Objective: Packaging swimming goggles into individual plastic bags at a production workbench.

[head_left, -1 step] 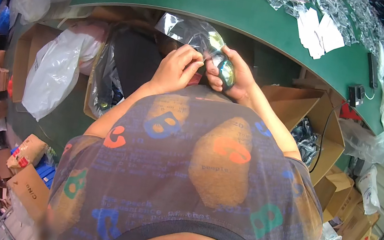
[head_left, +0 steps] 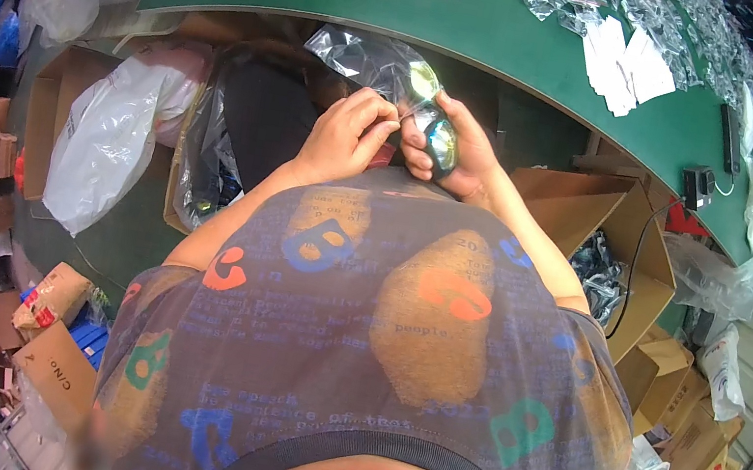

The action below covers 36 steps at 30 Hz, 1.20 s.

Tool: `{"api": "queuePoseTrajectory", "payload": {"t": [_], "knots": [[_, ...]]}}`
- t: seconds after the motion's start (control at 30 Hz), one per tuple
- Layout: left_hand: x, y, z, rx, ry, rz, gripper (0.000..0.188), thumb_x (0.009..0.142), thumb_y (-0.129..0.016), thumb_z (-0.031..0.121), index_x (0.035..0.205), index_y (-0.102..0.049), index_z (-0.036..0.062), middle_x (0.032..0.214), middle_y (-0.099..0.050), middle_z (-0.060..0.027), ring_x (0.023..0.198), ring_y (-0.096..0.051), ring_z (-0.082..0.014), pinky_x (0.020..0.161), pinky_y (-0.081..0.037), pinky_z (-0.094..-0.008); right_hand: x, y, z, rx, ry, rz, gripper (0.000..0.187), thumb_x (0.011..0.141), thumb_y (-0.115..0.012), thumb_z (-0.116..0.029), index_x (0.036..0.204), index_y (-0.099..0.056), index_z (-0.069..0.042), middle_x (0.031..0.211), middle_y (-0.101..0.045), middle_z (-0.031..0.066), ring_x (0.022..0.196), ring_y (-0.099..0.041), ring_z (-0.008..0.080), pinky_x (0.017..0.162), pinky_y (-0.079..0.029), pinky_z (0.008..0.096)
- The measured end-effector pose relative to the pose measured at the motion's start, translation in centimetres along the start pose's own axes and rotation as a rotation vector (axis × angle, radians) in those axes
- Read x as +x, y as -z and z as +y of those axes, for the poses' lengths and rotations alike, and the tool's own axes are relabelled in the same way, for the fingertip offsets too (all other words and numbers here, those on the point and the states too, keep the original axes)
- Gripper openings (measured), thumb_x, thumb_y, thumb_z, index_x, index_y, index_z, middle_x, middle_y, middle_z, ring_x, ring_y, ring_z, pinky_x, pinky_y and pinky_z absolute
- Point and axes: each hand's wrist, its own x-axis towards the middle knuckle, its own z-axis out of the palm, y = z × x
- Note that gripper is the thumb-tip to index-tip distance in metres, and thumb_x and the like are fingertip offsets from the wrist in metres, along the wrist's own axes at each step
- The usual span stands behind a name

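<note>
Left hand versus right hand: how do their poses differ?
The left hand curls into a pinch; the right hand wraps around glossy eyewear. The left hand shows its back; the right hand shows curled fingers. Both are bare and close together.

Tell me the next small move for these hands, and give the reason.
I'd probably have the left hand gently draw the clear plastic aside from the shiny eyewear: the plastic seems to overlap its upper end, the left fingertips are bunched close by, and the right hand is wrapped around the eyewear, so it could steady it.
</note>
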Motion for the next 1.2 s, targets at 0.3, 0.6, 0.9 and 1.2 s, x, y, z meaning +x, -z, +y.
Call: {"api": "queuePoseTrajectory", "payload": {"t": [0.3,0.6,0.9,1.2], "knots": [[-1.0,0.3,-0.4,-0.029,-0.040,-0.069,0.006,0.096,-0.067,0.008,0.098,-0.063,0.0050,0.092,-0.063,-0.0058,0.089,-0.065,-0.0186,0.077,-0.051,-0.0310,0.5,-0.2,1.0,-0.255,0.147,0.145,0.032,0.105,-0.055,-0.037,0.113,-0.061,-0.007,0.089,-0.064,0.0031,0.074,-0.060,0.0120,0.066,-0.051,0.0268],[-0.9,-0.3,-2.7,-1.217,0.664,-0.276,0.049,0.103,-0.061,0.033,0.139,-0.054,0.0014,0.107,-0.068,-0.0083,0.092,-0.067,-0.0168,0.083,-0.056,-0.0359,0.6,-0.7,2.8,-0.290,0.060,0.029,0.034,0.107,-0.054,-0.040,0.111,-0.061,-0.007,0.090,-0.066,0.0050,0.077,-0.064,0.0146,0.071,-0.052,0.0276],[-1.2,-1.8,-5.6,-1.436,0.939,-0.223,0.040,0.104,-0.061,0.037,0.124,-0.064,0.0030,0.122,-0.069,-0.0122,0.117,-0.065,-0.0246,0.111,-0.047,-0.0444,-2.3,1.0,2.4,-0.300,-0.044,0.111,0.053,0.100,-0.068,-0.018,0.145,-0.051,0.002,0.134,-0.063,0.0108,0.125,-0.058,0.0164,0.108,-0.044,0.0307],[-0.6,-2.1,-5.7,-1.460,0.991,-0.374,0.060,0.102,-0.054,0.058,0.138,-0.056,0.0101,0.136,-0.062,-0.0105,0.121,-0.061,-0.0255,0.109,-0.046,-0.0449,-0.5,2.7,2.9,-0.114,0.029,0.032,0.074,0.094,-0.075,-0.010,0.154,-0.032,-0.014,0.117,-0.069,0.0070,0.105,-0.067,0.0154,0.088,-0.053,0.0313]]}}
